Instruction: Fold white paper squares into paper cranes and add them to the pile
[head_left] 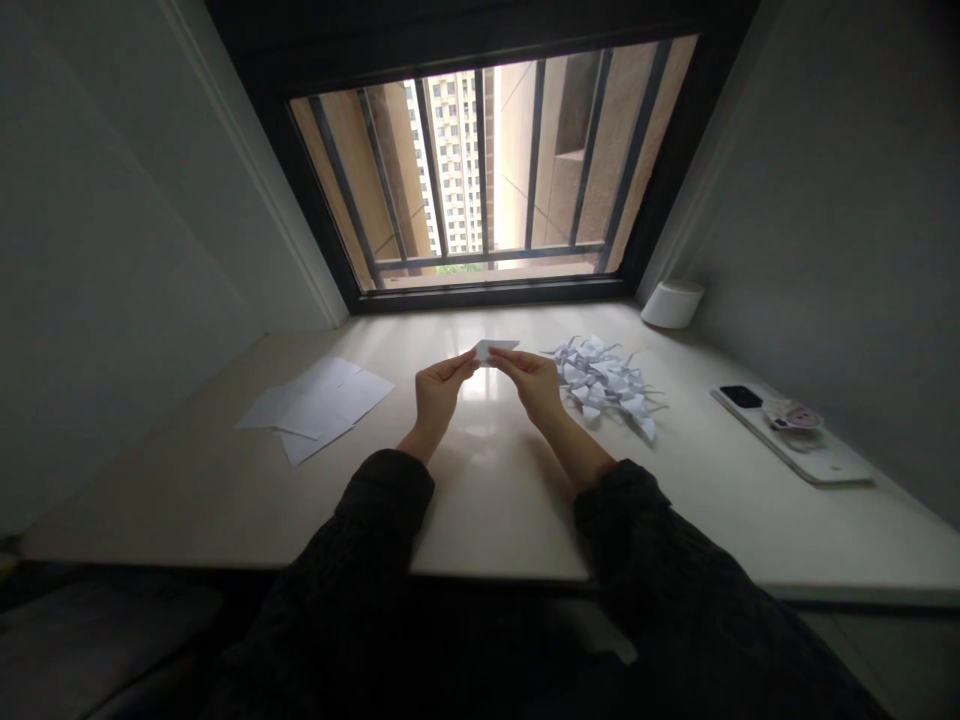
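Note:
Between my two hands, above the middle of the pale tabletop, is a small folded piece of white paper. My left hand pinches its left end between thumb and fingers. From the other side my right hand grips it, thumb and fingertips pressed together near the lower edge. A pointed tip of the paper sticks out to the right above my right fingers. Just right of my right hand lies a heap of folded white paper pieces with thin pointed ends. My fingertips hide part of the fold.
Flat white paper sheets lie overlapping on the left. At the right are a phone with a round grip on its back and, near the wall, a white rounded object. A barred window closes off the far side.

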